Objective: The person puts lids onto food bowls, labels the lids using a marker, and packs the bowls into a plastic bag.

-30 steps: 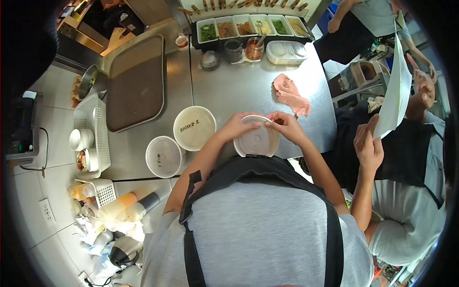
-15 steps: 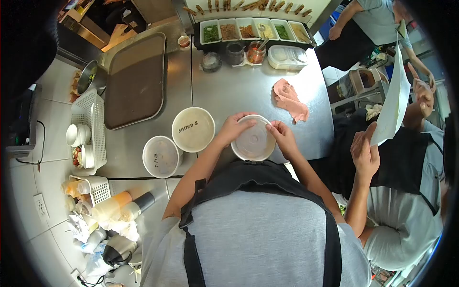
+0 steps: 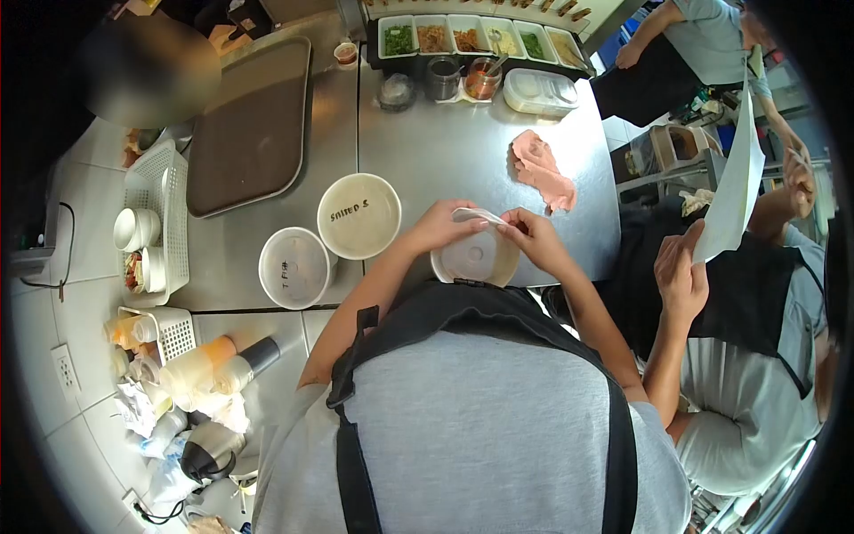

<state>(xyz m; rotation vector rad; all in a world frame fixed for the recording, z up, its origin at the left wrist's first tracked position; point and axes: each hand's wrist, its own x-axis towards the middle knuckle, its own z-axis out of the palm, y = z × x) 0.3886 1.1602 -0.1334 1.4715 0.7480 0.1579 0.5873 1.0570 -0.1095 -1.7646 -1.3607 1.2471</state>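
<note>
Close in front of my apron is a round white takeout bowl with a translucent plastic lid (image 3: pixel 471 256). My left hand (image 3: pixel 442 225) grips the lid's far-left edge, thumb on top. On the far-right edge, my right hand (image 3: pixel 534 238) pinches the lid between thumb and fingers. The far edge of the lid is bent up between both hands. What the bowl holds is blurred through the plastic. To the left stand two more lidded bowls with black handwriting, one larger bowl (image 3: pixel 359 240) and one nearer bowl (image 3: pixel 294 285).
A brown tray (image 3: pixel 251 133) lies at the back left beside a white basket (image 3: pixel 178 222). A pink cloth (image 3: pixel 543 173) lies to the right. Topping containers (image 3: pixel 465 37), jars and a lidded plastic box (image 3: pixel 540 92) line the back. At right, a co-worker holds a paper (image 3: pixel 734 196).
Both hands have shifted to the lid's far edge, and that edge now bends upward. My view has tilted slightly. The co-worker's raised hand at right has changed its pose.
</note>
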